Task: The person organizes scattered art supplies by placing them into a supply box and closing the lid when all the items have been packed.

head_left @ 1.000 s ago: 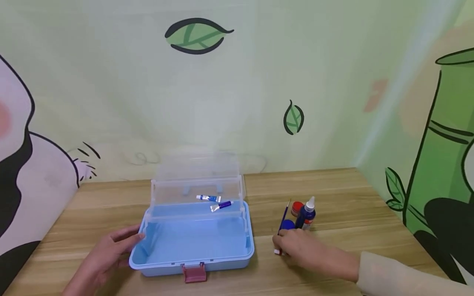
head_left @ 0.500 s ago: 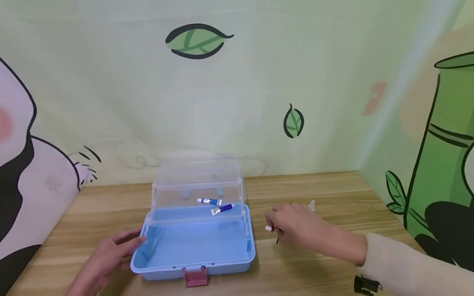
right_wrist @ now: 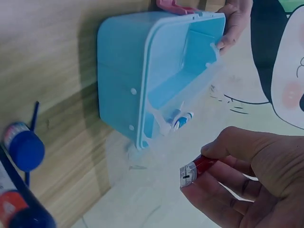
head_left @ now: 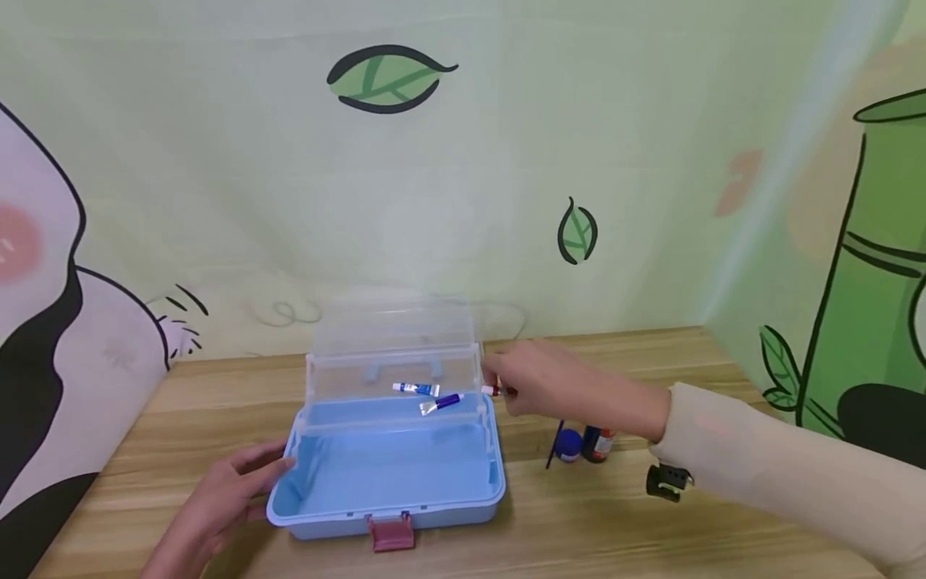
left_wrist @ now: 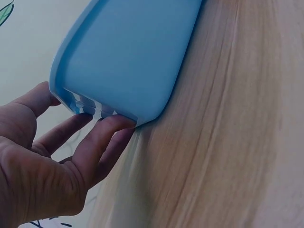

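Note:
A light blue plastic box (head_left: 391,470) stands on the table with its clear lid (head_left: 394,326) raised. My left hand (head_left: 227,490) holds its left end, thumb over the rim and fingers outside the wall, as the left wrist view shows. My right hand (head_left: 546,378) pinches a small red paint tube (right_wrist: 199,167) between thumb and fingers, its silver end sticking out in the right wrist view. In the head view the tube is by the clear tray's right end. On that tray lie a blue paint tube (head_left: 415,389) and a purple paint tube (head_left: 443,403).
Right of the box are a slim dark paintbrush (head_left: 554,446), a jar with a blue lid (head_left: 568,445) and a dark paint bottle (head_left: 598,445), partly behind my right arm. A pink latch (head_left: 391,533) hangs at the box front. A printed cloth wall (head_left: 506,161) backs the table.
My right hand has picked up the red tube from beside the brush and carried it up and left to the tray's right end. The left hand keeps its hold on the box.

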Motion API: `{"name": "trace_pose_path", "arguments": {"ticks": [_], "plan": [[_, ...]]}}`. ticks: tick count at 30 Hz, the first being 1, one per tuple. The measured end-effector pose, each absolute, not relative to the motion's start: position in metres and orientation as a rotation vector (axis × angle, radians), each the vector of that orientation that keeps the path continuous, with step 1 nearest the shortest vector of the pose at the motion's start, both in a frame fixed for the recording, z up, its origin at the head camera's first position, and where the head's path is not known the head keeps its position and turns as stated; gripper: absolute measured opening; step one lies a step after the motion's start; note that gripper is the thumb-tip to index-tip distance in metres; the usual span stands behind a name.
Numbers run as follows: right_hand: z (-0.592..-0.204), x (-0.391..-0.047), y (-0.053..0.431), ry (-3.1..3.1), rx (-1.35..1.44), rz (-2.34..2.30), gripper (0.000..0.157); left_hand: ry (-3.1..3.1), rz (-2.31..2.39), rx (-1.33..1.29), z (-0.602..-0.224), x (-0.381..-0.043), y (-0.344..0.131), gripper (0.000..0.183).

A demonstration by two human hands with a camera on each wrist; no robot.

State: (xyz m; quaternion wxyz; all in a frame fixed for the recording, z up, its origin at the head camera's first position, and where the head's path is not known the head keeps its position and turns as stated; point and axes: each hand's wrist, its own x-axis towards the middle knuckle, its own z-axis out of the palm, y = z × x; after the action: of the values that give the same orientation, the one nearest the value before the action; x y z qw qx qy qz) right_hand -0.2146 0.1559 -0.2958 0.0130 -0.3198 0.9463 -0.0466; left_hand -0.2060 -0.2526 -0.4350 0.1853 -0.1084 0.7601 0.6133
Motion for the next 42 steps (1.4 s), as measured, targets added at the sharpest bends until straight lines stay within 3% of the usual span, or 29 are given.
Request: {"name": "trace_pose_path", "arguments": {"ticks": [24,42], "plan": [[-0.277,-0.244,0.114,2.876,-0.965,0.101,0.022,2.131,1.754,-0.312,-0.438,-0.209,-0.253,0.076],[-0.281,-0.264,0.081,2.776,-1.086,0.055,0.014,2.126,1.741,-0.328,-0.439,-0.208,-0.254,0.077]]}}
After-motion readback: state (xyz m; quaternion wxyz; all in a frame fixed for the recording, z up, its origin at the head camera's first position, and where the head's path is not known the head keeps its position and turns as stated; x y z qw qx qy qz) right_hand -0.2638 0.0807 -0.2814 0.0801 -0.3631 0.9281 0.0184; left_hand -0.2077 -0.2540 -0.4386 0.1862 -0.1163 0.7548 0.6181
